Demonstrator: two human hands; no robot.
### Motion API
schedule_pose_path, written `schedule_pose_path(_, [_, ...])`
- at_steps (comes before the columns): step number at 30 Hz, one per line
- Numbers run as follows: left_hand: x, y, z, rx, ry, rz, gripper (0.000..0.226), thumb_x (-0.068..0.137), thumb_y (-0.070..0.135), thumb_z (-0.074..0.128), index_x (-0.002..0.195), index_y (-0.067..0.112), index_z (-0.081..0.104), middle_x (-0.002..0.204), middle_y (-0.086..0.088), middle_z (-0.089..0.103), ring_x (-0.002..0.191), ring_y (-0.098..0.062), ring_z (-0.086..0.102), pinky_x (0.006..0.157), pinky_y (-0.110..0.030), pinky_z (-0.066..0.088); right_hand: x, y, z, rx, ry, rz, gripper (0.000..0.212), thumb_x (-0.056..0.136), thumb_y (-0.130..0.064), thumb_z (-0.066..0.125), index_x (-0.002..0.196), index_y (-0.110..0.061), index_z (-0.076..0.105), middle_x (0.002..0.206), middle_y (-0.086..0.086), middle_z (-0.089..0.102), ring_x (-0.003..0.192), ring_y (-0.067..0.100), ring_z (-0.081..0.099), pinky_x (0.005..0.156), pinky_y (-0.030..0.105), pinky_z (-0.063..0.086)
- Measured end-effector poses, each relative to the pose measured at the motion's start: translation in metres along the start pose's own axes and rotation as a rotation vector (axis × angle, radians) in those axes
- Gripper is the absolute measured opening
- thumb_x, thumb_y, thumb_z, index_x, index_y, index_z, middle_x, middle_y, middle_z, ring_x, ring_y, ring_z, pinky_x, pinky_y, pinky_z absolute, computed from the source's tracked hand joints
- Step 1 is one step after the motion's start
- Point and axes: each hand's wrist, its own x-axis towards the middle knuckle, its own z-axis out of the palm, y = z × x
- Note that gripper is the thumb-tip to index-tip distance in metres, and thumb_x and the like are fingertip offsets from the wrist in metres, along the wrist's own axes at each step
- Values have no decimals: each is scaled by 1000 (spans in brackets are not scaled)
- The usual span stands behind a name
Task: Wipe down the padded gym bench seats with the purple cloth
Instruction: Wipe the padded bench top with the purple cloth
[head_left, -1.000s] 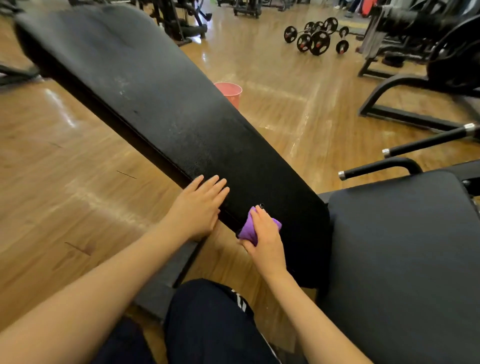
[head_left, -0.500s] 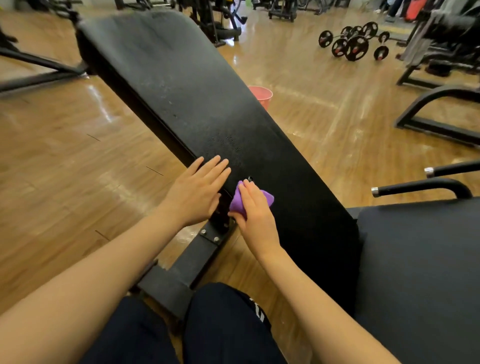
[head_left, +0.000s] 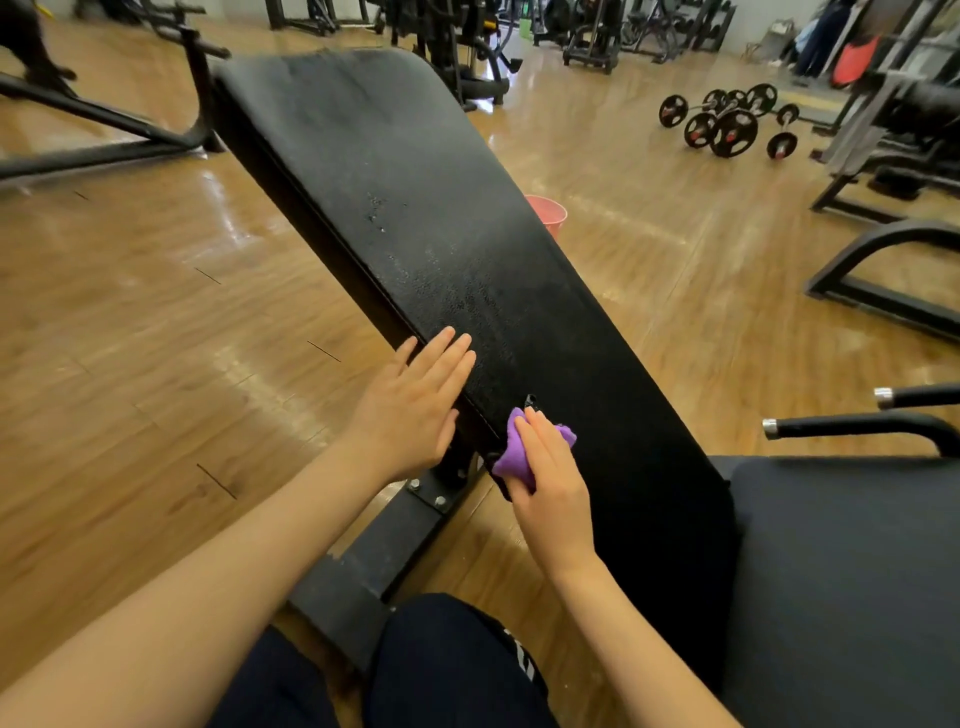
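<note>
On bench pad (head_left: 467, 249) | two hands | one purple cloth (head_left: 511, 453)

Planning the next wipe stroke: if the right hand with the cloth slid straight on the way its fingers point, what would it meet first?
Probably only more of the long black pad; the right hand points up its length.

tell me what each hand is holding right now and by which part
The right hand holds the bunched purple cloth around its middle, pressed to the bench pad's near edge. The left hand holds nothing, lying flat on that edge.
</note>
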Motion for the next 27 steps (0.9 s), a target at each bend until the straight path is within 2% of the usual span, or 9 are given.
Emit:
schedule_pose_path(3, [2,-14,-7,16,-18,-79,68,88,36,59,144,4,37,153,-14,31,143,-28,27,113,-47,22,40,-31,13,-13,-21,-82,62,73,-6,76,130,-2,51,134,12,53,130,17,40,110,26,23])
schedule_pose_path(6, [2,-41,-14,-37,-16,-237,69,98,35,44,152,6,11,160,-14,4,148,-29,3,116,-49,13,47,-40,23,-54,-25,-81,65,72,-2,76,131,-3,50,134,12,53,128,23,46,107,33,28])
schedule_pose_path(8, [0,-55,-11,-34,-42,-202,68,101,32,40,152,11,1,161,-10,-4,148,-27,-5,117,-49,8,35,-26,21,-38,-14,-61,65,72,3,75,132,-4,50,133,11,54,127,21,47,107,34,34])
schedule_pose_path(12, [-2,-53,-5,-87,-6,-178,74,88,23,65,148,5,26,156,-15,22,145,-33,19,111,-52,24,9,-6,11,-32,-7,-10,67,70,5,75,132,-5,50,133,8,54,127,18,45,104,39,40])
schedule_pose_path(16, [-1,-50,-7,-79,27,-185,75,82,26,71,144,2,37,151,-18,33,140,-35,30,108,-50,31,6,-11,5,-14,-11,70,62,72,5,73,130,-3,52,131,11,56,126,16,42,101,45,44])
schedule_pose_path(19, [-1,-57,-12,-76,40,-138,73,74,22,76,138,2,46,145,-18,44,134,-34,41,105,-48,37,35,-35,10,-12,14,-19,58,74,0,74,128,-4,54,129,10,57,126,16,45,104,38,41])
schedule_pose_path(22, [1,-70,-16,-55,77,-92,71,63,13,80,130,2,57,136,-15,55,126,-31,52,99,-49,43,74,-64,29,-17,36,-151,58,73,-1,75,126,0,55,128,16,57,124,26,50,106,33,35])
schedule_pose_path(24, [0,-75,-24,-56,35,-62,71,75,13,70,140,6,45,147,-11,43,136,-24,41,108,-46,34,83,-69,39,-45,27,-156,61,70,1,77,126,1,55,128,17,57,122,28,52,104,35,37])
schedule_pose_path(27, [-2,-76,-30,-33,-113,-67,68,97,19,37,153,16,0,161,0,-5,148,-15,-5,118,-39,0,61,-51,34,-33,41,-76,63,71,2,76,129,-5,53,130,11,56,124,22,50,104,38,41])
